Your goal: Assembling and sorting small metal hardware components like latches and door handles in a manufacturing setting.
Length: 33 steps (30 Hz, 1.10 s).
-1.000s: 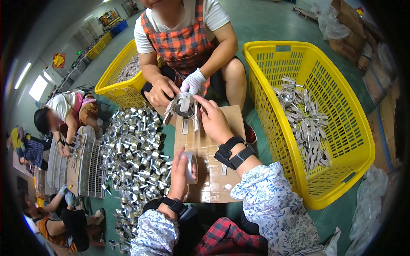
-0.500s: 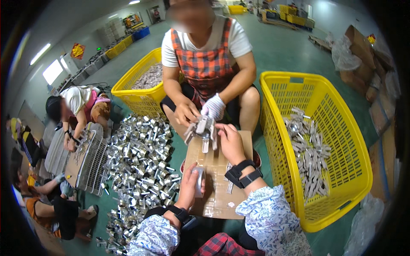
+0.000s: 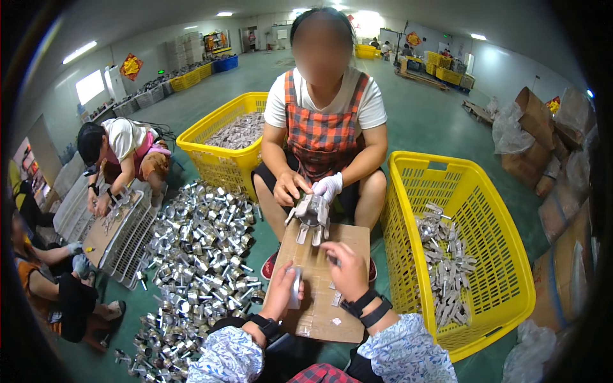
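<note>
Green floor point(image 3: 415, 127), with loose stemmed metal cups point(image 3: 198, 249) heaped on the left and a yellow basket point(image 3: 408, 255) of flat metal clips point(image 3: 447, 271) on the right. Main change: right hand point(image 3: 349, 273) is off the metal assembly point(image 3: 310, 210). Half a second ago its fingertips were right at the clips on that side; now it's pulled back toward the wearer, above the cardboard point(image 3: 316, 319), near the assembly but apart from it. Fingers curled in, thumb close to the tips; something small and dark shows there, can't tell what it is or whether it's gripped. Left hand point(image 3: 278, 293) much as before: wrapped round a grey-white roll point(image 3: 295, 289), probably tape, at the left edge of the cardboard. Assembly = round metal body with flat clips around it, over the far end of the cardboard, in the co-worker's gloved hand point(image 3: 328, 186) and bare hand point(image 3: 291, 187). View also tipped up, so more room shows; basket's shift in frame looks like camera motion. My read: co-worker alone now has the assembly, and the wearer's contact with it has let up. Loose flat pieces point(image 3: 337, 298) lie on the cardboard by the right hand.
</note>
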Each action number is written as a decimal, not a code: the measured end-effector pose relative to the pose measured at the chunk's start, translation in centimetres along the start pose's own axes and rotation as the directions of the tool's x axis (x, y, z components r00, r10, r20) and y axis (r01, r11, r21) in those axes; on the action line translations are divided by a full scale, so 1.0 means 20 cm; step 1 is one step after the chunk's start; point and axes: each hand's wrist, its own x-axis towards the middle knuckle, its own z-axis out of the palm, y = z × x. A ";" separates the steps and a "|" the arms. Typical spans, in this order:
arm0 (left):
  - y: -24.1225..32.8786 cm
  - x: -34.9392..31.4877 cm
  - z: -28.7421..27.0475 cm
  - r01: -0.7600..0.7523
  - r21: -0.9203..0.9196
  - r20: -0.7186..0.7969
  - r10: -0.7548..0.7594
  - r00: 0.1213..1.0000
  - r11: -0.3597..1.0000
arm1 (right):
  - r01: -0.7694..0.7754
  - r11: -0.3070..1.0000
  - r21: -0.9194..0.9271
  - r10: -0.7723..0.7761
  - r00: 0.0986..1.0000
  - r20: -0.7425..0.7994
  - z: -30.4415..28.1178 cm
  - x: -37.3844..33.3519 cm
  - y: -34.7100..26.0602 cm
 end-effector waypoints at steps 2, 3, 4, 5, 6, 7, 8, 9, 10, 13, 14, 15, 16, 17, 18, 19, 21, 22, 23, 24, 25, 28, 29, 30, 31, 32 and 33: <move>0.03 -0.03 -0.01 -0.012 -0.015 -0.009 0.011 1.000 1.000 | 0.138 0.987 -0.085 -0.129 0.986 0.107 -0.01 -0.07 -0.12; 0.05 -0.03 -0.02 -0.025 -0.021 -0.009 0.025 1.000 0.999 | 0.193 0.975 -0.109 -0.175 0.971 0.161 -0.01 -0.12 -0.16; 0.07 -0.04 -0.02 -0.037 -0.029 -0.005 0.037 0.999 0.999 | 0.229 0.965 -0.128 -0.202 0.959 0.199 -0.02 -0.17 -0.20; 0.07 -0.01 -0.03 -0.074 -0.002 -0.021 0.074 0.997 0.997 | 0.266 0.953 -0.146 -0.228 0.945 0.235 -0.02 -0.21 -0.23; 0.07 0.00 -0.03 -0.085 0.018 -0.017 0.086 0.996 0.996 | 0.337 0.930 -0.149 -0.276 0.905 0.322 -0.02 -0.28 -0.23; 0.07 0.01 -0.04 -0.097 0.039 -0.016 0.097 0.995 0.995 | 0.370 0.917 -0.147 -0.297 0.883 0.364 -0.01 -0.32 -0.25; 0.08 0.01 -0.04 -0.108 0.058 -0.016 0.110 0.994 0.992 | 0.404 0.904 -0.143 -0.318 0.856 0.406 0.00 -0.37 -0.27; 0.07 0.04 -0.05 -0.123 0.091 -0.030 0.127 0.991 0.988 | 0.412 0.908 -0.075 -0.343 0.833 0.434 0.01 -0.39 -0.32; 0.06 0.06 -0.04 -0.130 0.098 -0.037 0.134 0.990 0.987 | 0.421 0.907 -0.027 -0.366 0.817 0.445 0.03 -0.43 -0.34; 0.07 0.17 -0.07 -0.136 0.150 -0.061 0.146 0.987 0.979 | 0.432 0.899 0.068 -0.415 0.792 0.448 0.08 -0.47 -0.36; 0.08 0.22 -0.09 -0.133 0.168 -0.077 0.148 0.986 0.977 | 0.435 0.896 0.090 -0.427 0.788 0.444 0.10 -0.48 -0.36; 0.09 0.26 -0.12 -0.128 0.187 -0.098 0.148 0.984 0.974 | 0.445 0.893 0.068 -0.421 0.771 0.478 0.11 -0.48 -0.35; 0.10 0.29 -0.15 -0.122 0.213 -0.121 0.150 0.981 0.969 | 0.437 0.896 0.075 -0.415 0.768 0.487 0.12 -0.48 -0.33; 0.10 0.33 -0.18 -0.114 0.238 -0.143 0.151 0.978 0.965 | 0.427 0.901 0.074 -0.405 0.771 0.491 0.13 -0.47 -0.30; 0.09 0.36 -0.18 -0.099 0.242 -0.153 0.138 0.979 0.965 | 0.417 0.906 0.069 -0.395 0.777 0.490 0.12 -0.47 -0.28; 0.08 0.38 -0.20 -0.083 0.250 -0.168 0.128 0.977 0.965 | 0.408 0.910 0.071 -0.388 0.780 0.492 0.13 -0.47 -0.25; 0.04 0.42 -0.20 -0.067 0.238 -0.132 0.100 0.986 0.969 | 0.404 0.913 0.055 -0.379 0.793 0.476 0.13 -0.44 -0.22; 0.04 0.44 -0.21 -0.066 0.228 -0.109 0.093 0.990 0.971 | 0.407 0.912 0.055 -0.384 0.798 0.465 0.14 -0.42 -0.21; 0.03 0.44 -0.22 -0.060 0.220 -0.082 0.080 0.993 0.974 | 0.405 0.912 0.062 -0.387 0.800 0.458 0.15 -0.42 -0.20; 0.04 0.45 -0.23 -0.062 0.228 -0.065 0.079 0.995 0.972 | 0.408 0.910 0.073 -0.393 0.795 0.462 0.15 -0.41 -0.20; 0.04 0.46 -0.24 -0.054 0.219 -0.078 0.073 0.994 0.974 | 0.410 0.908 0.082 -0.399 0.790 0.466 0.16 -0.40 -0.21; 0.05 0.47 -0.23 -0.032 0.200 -0.074 0.047 0.996 0.979 | 0.403 0.910 0.096 -0.395 0.774 0.495 0.17 -0.39 -0.22; 0.05 0.46 -0.22 -0.017 0.251 -0.070 0.035 0.997 0.968 | 0.399 0.912 0.097 -0.391 0.769 0.506 0.17 -0.39 -0.21; 0.06 0.46 -0.21 -0.003 0.305 -0.065 0.024 0.998 0.952 | 0.400 0.908 0.123 -0.403 0.754 0.519 0.18 -0.39 -0.20; 0.06 0.46 -0.20 -0.001 0.315 -0.055 0.019 0.998 0.949 | 0.399 0.907 0.136 -0.407 0.746 0.527 0.19 -0.40 -0.19; 0.05 0.47 -0.21 0.004 0.311 -0.059 0.015 0.998 0.950 | 0.396 0.906 0.149 -0.411 0.738 0.535 0.20 -0.40 -0.19; 0.05 0.48 -0.22 -0.014 0.329 -0.055 0.034 0.998 0.944 | 0.402 0.903 0.153 -0.417 0.731 0.540 0.20 -0.40 -0.19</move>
